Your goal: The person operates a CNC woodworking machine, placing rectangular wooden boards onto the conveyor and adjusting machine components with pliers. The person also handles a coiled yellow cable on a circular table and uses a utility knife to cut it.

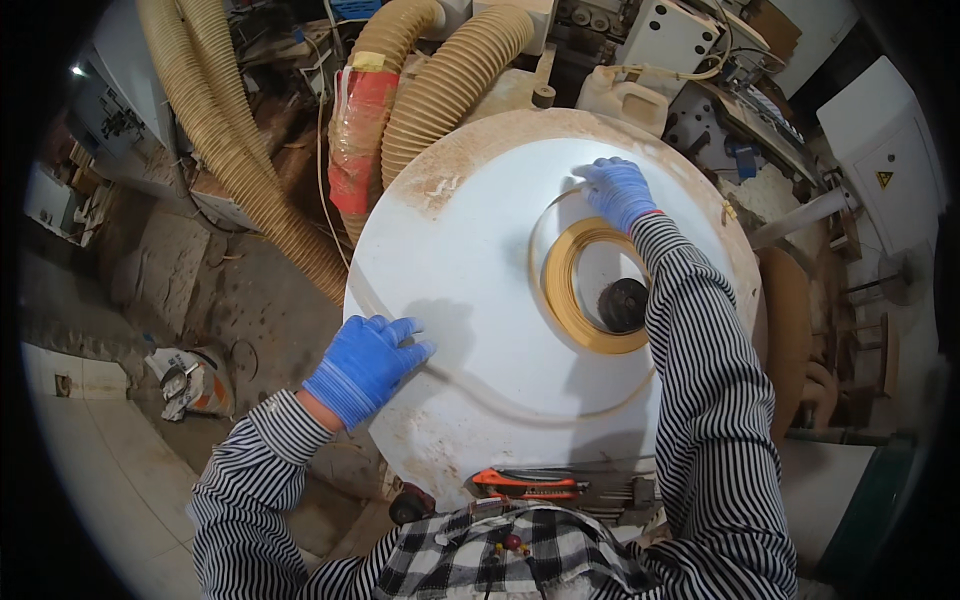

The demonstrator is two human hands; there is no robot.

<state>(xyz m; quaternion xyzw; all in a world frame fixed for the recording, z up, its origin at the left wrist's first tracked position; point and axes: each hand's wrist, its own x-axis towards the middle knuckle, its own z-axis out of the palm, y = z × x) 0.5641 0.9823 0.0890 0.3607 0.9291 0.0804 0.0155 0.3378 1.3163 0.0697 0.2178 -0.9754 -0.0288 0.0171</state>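
A white round tabletop (450,250) with brown smudged rim carries a coil of tan flat strip (558,288) around a dark round knob (622,305). A loose thin strip (531,255) curves out around the coil and across toward the lower left. In a blue glove, my right hand (614,188) is at the upper part of the table, fingers closed on the loose strip. My left hand (366,366), also gloved, rests near the table's left edge over the strip, its fingers spread.
Ribbed hoses (455,75) lie behind and left, one taped red. A jug (625,100) and machinery (675,40) stand behind. An orange utility knife (518,483) lies at the near edge. A white cabinet (875,160) is right, a sack (195,380) on the floor left.
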